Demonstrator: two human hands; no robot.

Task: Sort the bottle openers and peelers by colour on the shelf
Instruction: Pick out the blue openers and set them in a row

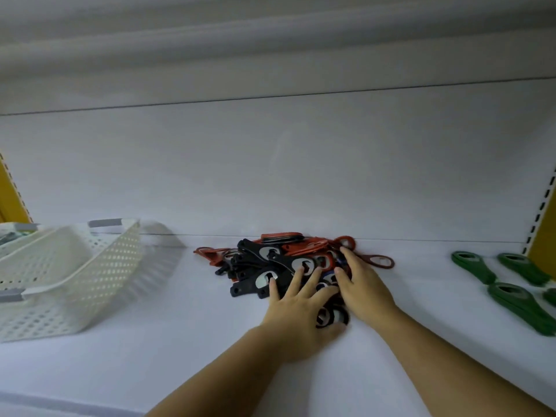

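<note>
On the white shelf (120, 371), black bottle openers (243, 290) and red bottle openers (301, 249) lie in one mixed pile against the back wall. The left hand (298, 308) and right hand (361, 284) rest on the pile, fingers (296, 279) straight and spread, clasping nothing. Green bottle openers (517, 299) lie well apart at right, and a white perforated basket (75, 281) stands at left.

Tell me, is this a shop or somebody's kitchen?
Most likely a shop. The white shelf has a slotted upright at its side, like store racking. Many matching black and red bottle openers lie heaped together, with green openers grouped apart.
</note>
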